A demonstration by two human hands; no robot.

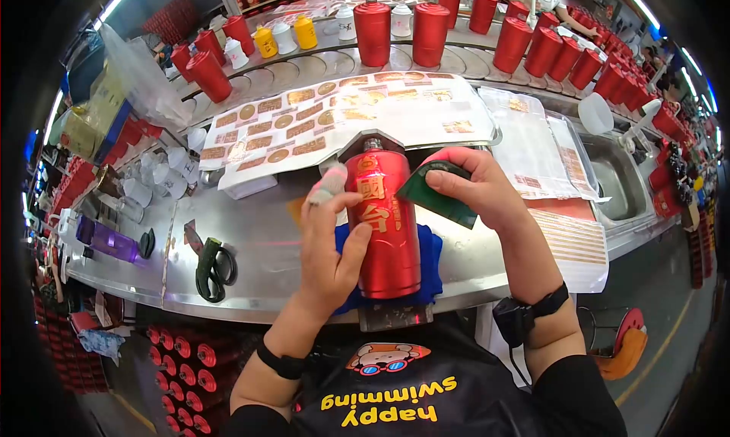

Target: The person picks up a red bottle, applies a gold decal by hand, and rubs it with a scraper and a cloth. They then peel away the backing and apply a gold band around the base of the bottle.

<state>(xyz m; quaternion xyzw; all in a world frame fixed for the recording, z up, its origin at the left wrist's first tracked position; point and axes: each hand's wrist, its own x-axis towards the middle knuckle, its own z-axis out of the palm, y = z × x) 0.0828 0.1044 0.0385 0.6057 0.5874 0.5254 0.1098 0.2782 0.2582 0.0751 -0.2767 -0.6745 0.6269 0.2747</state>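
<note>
A red bottle (389,262) with gold characters lies on a blue cloth (430,264) at the table's front edge, its neck pointing away from me. My left hand (329,243) rests against the bottle's left side, fingers apart, with light coverings on some fingertips. In my right hand (470,186) is a dark green flat scraper (437,197), pinched between thumb and fingers, its edge close to the bottle's right side. Behind the bottle, a white sheet (304,152) carries rows of gold decals.
Red bottles (373,34) and small white and yellow ones stand on the conveyor (327,61). Scissors (211,270) and a purple bottle (106,239) lie left. A sink (620,175) and striped sheet (570,243) are right. A co-worker (544,0) is beyond the conveyor.
</note>
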